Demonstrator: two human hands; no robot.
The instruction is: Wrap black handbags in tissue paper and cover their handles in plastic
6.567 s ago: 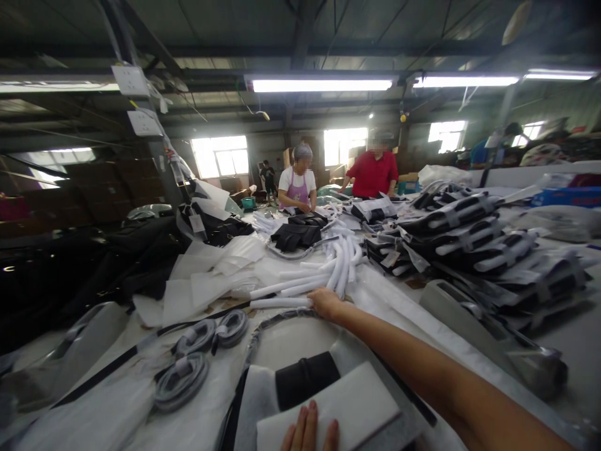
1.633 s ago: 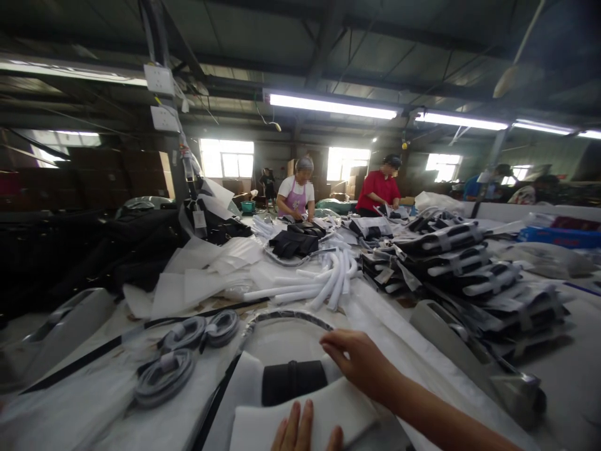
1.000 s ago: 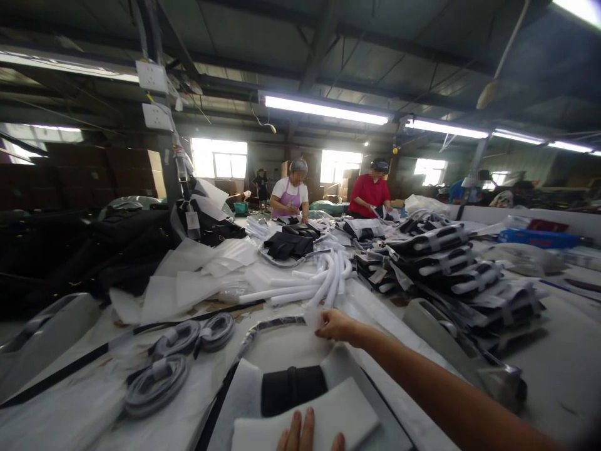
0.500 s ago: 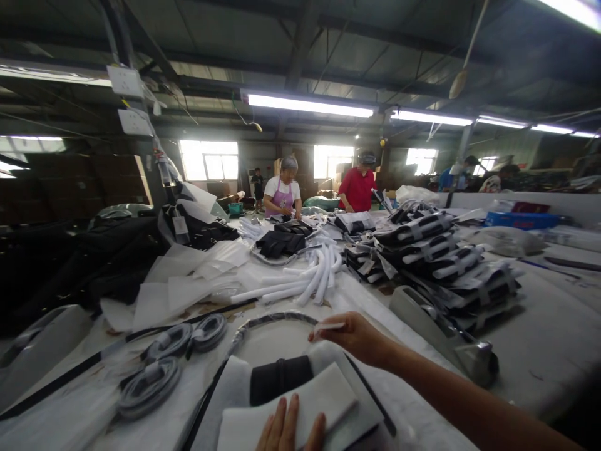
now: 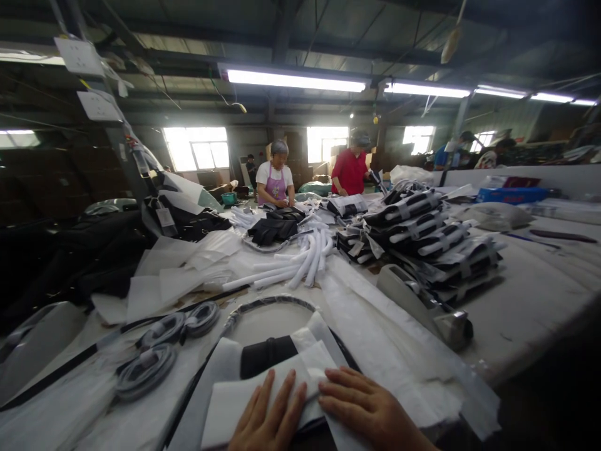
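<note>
Both hands lie flat on a folded white sheet (image 5: 244, 401) of thin foam or paper at the bottom centre. My left hand (image 5: 275, 410) presses on its middle with fingers stretched out. To the right, my right hand (image 5: 369, 407) rests on the sheet's edge, fingers straight and side by side. Beneath the sheet is a black item, perhaps a bag, with a dark band (image 5: 268, 355) showing past the white wrapping. A wrapped handle or strap (image 5: 267, 300) arches away from it on the table. What lies under my palms is hidden.
Coiled grey straps (image 5: 146, 371) lie to the left. Beyond are white foam tubes (image 5: 305, 260) and loose white sheets (image 5: 181, 285). A tape dispenser (image 5: 425, 307) stands at right, before a stack of wrapped black goods (image 5: 432, 238). Two people (image 5: 277, 178) work across the table.
My right hand has come down from the handle, where it pinched a white strip, and now lies flat on the sheet. My left hand still presses the sheet. The view has shifted slightly.
</note>
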